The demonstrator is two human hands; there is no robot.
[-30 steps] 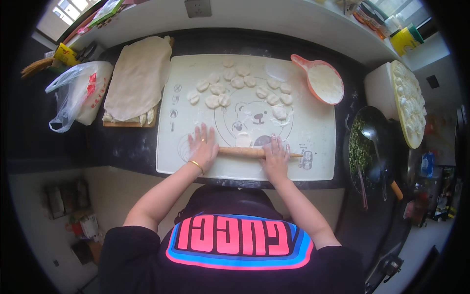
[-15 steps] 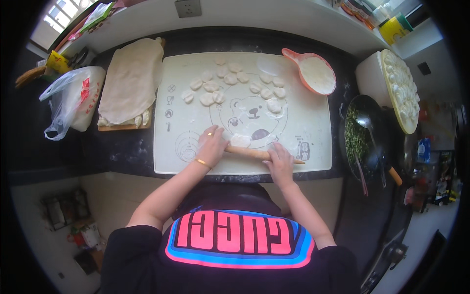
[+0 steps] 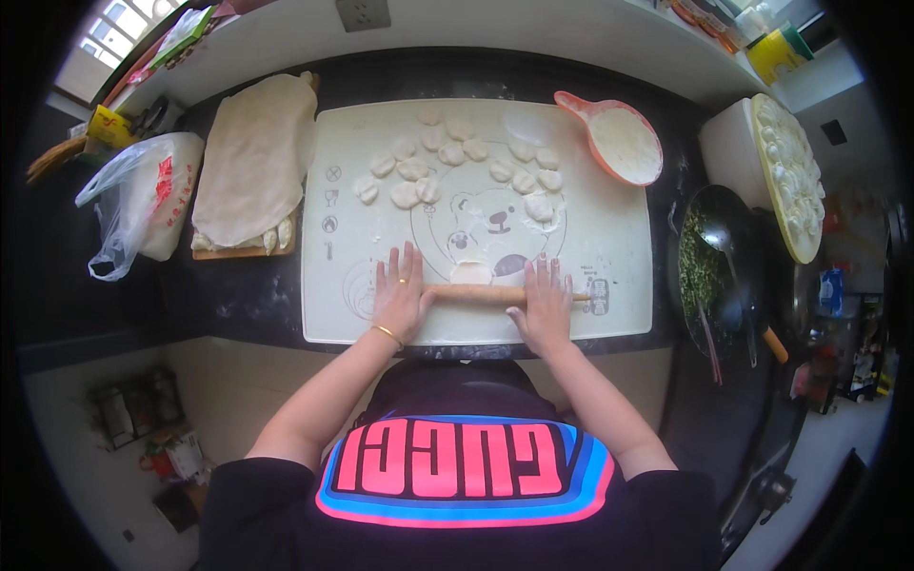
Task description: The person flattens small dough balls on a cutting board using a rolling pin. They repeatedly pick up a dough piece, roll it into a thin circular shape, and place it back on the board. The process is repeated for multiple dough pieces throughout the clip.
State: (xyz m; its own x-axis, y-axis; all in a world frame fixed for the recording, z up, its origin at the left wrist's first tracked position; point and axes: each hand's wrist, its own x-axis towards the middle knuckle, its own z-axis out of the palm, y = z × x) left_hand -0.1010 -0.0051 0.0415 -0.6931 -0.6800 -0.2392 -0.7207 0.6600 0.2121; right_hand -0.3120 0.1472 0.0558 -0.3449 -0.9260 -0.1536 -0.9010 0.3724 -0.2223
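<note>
A wooden rolling pin point(image 3: 476, 294) lies level across the near part of a pale silicone mat point(image 3: 609, 243) printed with a bear. My left hand point(image 3: 401, 303) rests its palm at the pin's left end, fingers stretched forward. On the right end lies my right hand point(image 3: 546, 309), fingers extended and thumb pointing inward. Just beyond the pin is a small flat dough round point(image 3: 471, 273), its near edge against or under the wood. Several dough pieces point(image 3: 412, 169) are scattered over the far half of the mat, some dusted with flour.
A coral handled scoop point(image 3: 657, 162) of flour sits at the mat's far right corner. Rightward are a wok point(image 3: 687, 314) of chopped greens with a spoon and chopsticks, and a lidded container point(image 3: 728, 157) topped with white dumplings. Leftward stand a dough-coloured sheet point(image 3: 252, 157) over a board and a plastic bag point(image 3: 157, 195).
The rolling pin has turned from slanted to level. Both hands have gone from curled grips to flat, stretched fingers on its ends.
</note>
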